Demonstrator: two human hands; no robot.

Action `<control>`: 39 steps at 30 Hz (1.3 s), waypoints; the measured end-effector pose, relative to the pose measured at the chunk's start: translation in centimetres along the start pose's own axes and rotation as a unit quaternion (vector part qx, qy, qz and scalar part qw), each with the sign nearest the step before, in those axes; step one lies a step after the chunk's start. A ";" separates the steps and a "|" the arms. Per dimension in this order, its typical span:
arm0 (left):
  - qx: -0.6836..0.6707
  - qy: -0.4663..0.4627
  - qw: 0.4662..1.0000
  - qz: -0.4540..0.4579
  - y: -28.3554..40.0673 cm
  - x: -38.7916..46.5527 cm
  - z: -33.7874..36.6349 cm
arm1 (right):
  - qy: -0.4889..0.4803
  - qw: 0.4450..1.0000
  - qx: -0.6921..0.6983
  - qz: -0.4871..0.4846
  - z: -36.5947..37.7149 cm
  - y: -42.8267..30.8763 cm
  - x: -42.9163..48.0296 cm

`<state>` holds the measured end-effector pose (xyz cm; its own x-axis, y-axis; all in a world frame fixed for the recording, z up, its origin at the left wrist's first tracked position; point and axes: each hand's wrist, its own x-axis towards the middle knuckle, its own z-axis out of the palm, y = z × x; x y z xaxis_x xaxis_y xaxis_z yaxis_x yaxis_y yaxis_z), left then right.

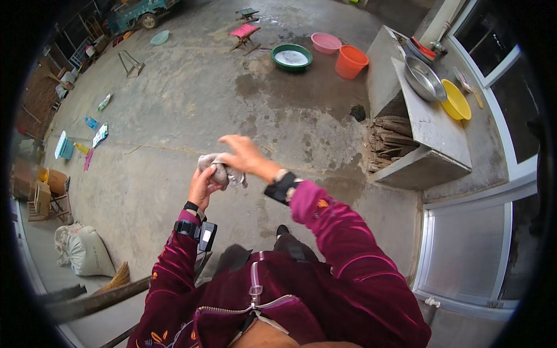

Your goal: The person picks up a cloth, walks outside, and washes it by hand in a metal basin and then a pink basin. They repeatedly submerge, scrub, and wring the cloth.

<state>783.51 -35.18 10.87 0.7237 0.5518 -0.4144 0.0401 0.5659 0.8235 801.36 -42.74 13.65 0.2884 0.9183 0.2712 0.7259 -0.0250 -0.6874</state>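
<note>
A bundled grey cloth, wet-looking and perhaps a small garment, hangs in front of me above the concrete floor. My left hand grips its left side, with the thumb pressed on the front. My right hand is at the upper right of the bundle, slightly blurred. One of its fingers stretches out over the cloth, while others overlap the top edge. Whether those fingers pinch the fabric cannot be made out. Dark bands circle both wrists.
Ahead on the wet floor stand a green basin of sudsy water, a pink basin, an orange bucket and a red-topped folding stool. A concrete counter holds a steel basin. Leftward lie bottles and a filled sack.
</note>
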 end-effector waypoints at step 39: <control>0.157 -0.468 0.857 0.147 12.0 53.3 61.5 | 0.366 0.824 0.352 0.252 -53.5 41.7 4.5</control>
<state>864.94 -36.68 22.46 0.9641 -0.1743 0.2005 -0.1619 0.2129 0.9636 866.31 -60.77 22.25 0.9287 0.3707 -0.0117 -0.0686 0.1406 -0.9877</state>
